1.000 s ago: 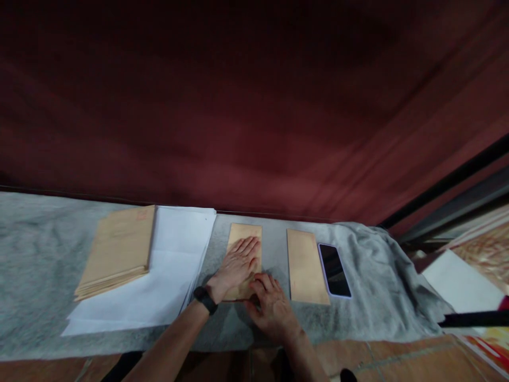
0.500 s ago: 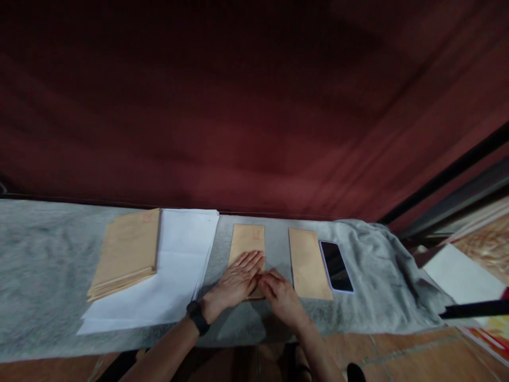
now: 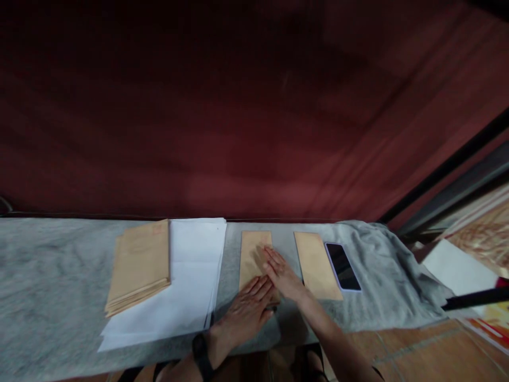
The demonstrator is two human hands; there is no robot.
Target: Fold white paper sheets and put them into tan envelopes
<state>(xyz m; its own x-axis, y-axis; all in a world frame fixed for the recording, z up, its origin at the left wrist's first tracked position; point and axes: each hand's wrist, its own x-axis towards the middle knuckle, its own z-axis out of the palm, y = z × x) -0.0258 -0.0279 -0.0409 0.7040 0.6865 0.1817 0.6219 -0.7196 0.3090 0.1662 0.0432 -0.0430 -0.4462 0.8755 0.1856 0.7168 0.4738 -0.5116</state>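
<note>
A tan envelope [image 3: 251, 254] lies flat on the grey cloth [image 3: 51, 276] in the middle. My left hand [image 3: 248, 310], with a black wristband, rests flat on its near end, fingers stretched out. My right hand [image 3: 281, 273] lies flat across the envelope's middle and right side, fingers extended toward its far end. Both palms press down on it. A second tan envelope [image 3: 316, 262] lies just to the right, untouched.
A stack of tan envelopes [image 3: 139, 265] sits on white paper sheets [image 3: 191, 281] at the left. A dark phone [image 3: 342, 259] lies beside the second envelope. A dark red wall rises behind. Tiled floor and a white sheet [image 3: 457, 270] show at the right.
My right hand has slid from the envelope's near end up along it toward the far end. My left hand has drawn back to the near end. The view has shifted slightly.
</note>
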